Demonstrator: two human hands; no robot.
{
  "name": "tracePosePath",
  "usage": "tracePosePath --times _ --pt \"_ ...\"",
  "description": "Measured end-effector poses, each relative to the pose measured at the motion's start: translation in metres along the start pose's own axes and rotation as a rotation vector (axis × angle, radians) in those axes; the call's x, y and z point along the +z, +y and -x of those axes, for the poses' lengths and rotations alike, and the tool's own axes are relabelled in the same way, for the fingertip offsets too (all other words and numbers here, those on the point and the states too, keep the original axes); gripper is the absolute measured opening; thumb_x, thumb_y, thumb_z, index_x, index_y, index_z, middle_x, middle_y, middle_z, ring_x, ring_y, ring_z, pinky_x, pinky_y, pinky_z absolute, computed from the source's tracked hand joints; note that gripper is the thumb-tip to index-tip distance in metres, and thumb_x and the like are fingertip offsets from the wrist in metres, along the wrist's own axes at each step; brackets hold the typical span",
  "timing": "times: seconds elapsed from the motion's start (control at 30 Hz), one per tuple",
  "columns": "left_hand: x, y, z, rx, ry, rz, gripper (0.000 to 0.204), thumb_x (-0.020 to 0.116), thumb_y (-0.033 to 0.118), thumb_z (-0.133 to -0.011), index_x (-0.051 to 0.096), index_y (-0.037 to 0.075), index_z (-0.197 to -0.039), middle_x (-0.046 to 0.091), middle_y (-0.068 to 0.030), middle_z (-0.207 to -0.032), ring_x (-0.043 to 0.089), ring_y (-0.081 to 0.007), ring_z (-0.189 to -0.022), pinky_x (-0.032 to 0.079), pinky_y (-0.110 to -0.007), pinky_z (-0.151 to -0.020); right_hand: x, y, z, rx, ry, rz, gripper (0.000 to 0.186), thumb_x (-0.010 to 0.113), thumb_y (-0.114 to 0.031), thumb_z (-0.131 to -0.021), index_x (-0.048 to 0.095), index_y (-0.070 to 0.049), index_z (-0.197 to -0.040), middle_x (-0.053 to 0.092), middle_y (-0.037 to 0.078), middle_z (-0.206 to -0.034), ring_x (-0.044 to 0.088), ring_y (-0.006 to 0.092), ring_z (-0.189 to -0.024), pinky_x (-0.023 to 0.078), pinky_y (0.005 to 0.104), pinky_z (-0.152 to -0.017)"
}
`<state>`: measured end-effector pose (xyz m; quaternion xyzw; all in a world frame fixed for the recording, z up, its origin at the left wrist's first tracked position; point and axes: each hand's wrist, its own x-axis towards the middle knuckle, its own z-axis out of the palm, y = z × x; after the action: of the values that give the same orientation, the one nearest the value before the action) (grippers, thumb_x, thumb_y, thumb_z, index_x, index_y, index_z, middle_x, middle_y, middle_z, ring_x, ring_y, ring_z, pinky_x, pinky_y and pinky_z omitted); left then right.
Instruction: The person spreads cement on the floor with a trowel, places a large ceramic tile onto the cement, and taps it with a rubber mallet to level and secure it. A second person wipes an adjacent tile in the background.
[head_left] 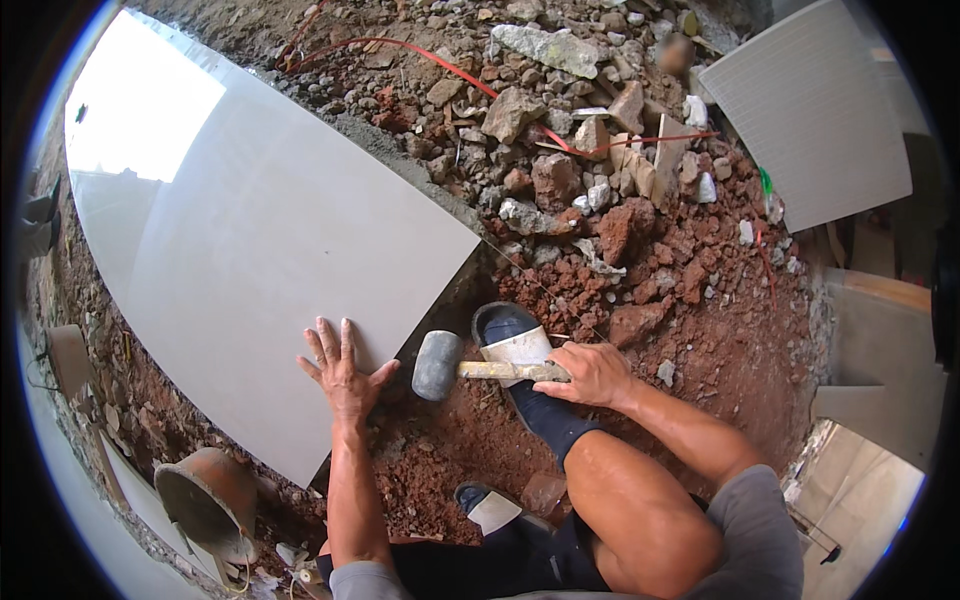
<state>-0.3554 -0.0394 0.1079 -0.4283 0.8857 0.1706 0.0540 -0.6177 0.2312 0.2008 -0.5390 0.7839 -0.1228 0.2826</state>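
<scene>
A large glossy pale tile [270, 240] lies across the left of the view, its near corner close to my feet. My left hand [346, 374] rests on the tile near its edge, fingers spread. In my right hand [588, 375] is a rubber mallet [437, 366], gripped by its worn, light handle. The mallet's grey head is just right of my left hand, beside the tile's edge and apart from it. Grey mortar [400, 165] shows along the tile's far edge.
Broken stones and red soil [625, 235] fill the area beyond my feet, crossed by a red strap [440, 60]. A ridged tile [815, 110] leans at the upper right. A mortar-stained bucket [208, 500] lies tilted at the lower left. My sandalled foot [520, 345] stands beside the mallet.
</scene>
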Motion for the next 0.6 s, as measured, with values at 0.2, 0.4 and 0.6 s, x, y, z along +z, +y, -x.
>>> tracePosePath --times 0.2,0.4,0.6 --pt "0.004 -0.002 0.001 0.037 0.055 0.03 0.109 0.083 0.056 -0.057 0.038 0.018 -0.149 0.017 -0.0135 -0.161 0.008 -0.0339 -0.15 -0.002 -0.063 -0.114 -0.005 0.006 -0.022 -0.028 0.014 0.053 0.043 0.07 -0.047 -0.082 0.059 -0.007 -0.089 0.061 0.011 -0.073 0.065 0.0303 -0.064 0.053 0.0412 -0.056" --pt "0.009 -0.007 0.001 0.067 0.111 0.026 0.107 0.079 0.064 -0.059 0.039 0.02 -0.148 0.016 -0.0128 -0.161 0.004 -0.0312 -0.15 -0.009 -0.06 -0.114 -0.003 0.003 -0.027 -0.072 0.044 -0.024 0.041 0.072 -0.045 -0.082 0.06 -0.007 -0.087 0.06 0.012 -0.074 0.065 0.0317 -0.065 0.053 0.0413 -0.058" --pt "0.005 -0.007 0.003 0.054 0.072 0.045 0.104 0.074 0.071 -0.062 0.041 0.022 -0.147 0.014 -0.0124 -0.162 -0.001 -0.0292 -0.15 -0.013 -0.059 -0.113 -0.006 -0.011 -0.033 -0.028 0.072 -0.049 0.04 0.077 -0.04 -0.078 0.064 -0.006 -0.091 0.066 0.012 -0.079 0.068 0.0311 -0.07 0.055 0.0395 -0.062"
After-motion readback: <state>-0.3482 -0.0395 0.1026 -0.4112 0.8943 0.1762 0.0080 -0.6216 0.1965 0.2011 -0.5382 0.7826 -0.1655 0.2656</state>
